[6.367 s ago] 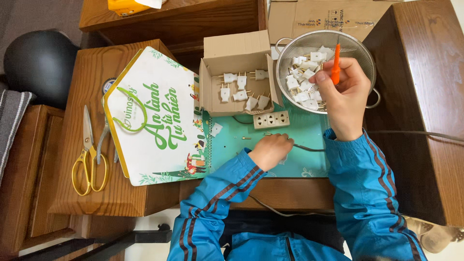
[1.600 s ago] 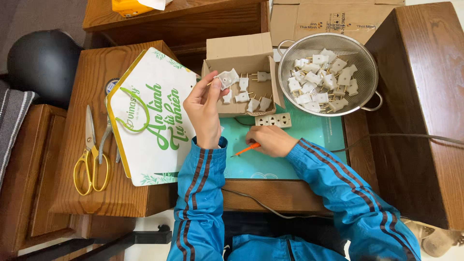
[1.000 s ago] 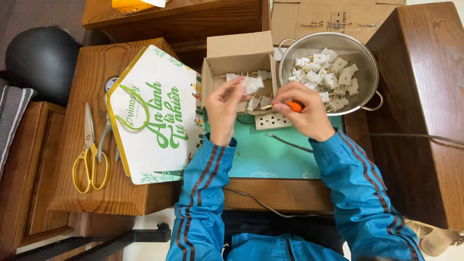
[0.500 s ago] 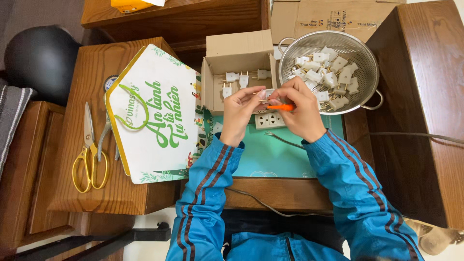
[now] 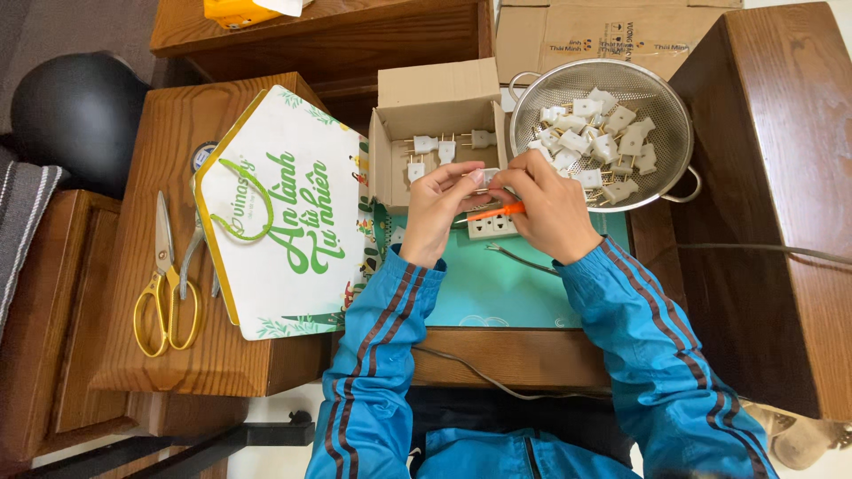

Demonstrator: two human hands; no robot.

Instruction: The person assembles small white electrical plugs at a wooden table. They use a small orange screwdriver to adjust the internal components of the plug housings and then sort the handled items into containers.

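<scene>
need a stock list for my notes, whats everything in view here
white plugs: many, in the metal colander
metal colander: one, silver, upper right
white plugs in box: several, white with metal pins
cardboard box: one, brown, open, left of the colander
socket strip: one, white, on the teal mat
teal mat: one, under the hands
orange screwdriver: one, in the right hand
scissors: one pair, yellow handles, far left
paper bag: one, white and green, lying flat
black helmet: one, upper left
left hand: grip on a small white plug, mostly hidden
right hand: grip on the screwdriver
</scene>
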